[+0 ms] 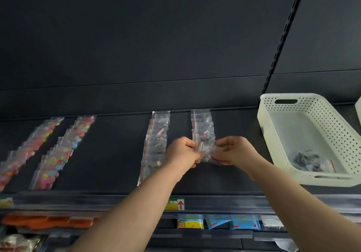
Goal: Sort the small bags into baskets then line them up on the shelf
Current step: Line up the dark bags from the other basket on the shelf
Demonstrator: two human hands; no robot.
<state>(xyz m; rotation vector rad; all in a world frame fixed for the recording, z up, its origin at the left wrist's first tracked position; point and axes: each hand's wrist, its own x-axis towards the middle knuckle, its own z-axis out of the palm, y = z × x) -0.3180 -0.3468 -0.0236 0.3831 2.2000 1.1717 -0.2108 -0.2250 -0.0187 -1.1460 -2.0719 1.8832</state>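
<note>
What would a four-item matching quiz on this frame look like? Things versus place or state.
Things:
1. white basket
2. colourful bead bags
3. clear bag
4. red-arrow label

Places or states:
a. on the front edge of the shelf
b. pinched between left hand and right hand
c. two rows on the left part of the shelf
d. right end of the shelf, a few dark bags inside

Pairs: 1-d; 2-c; 3-b; 4-a
</note>
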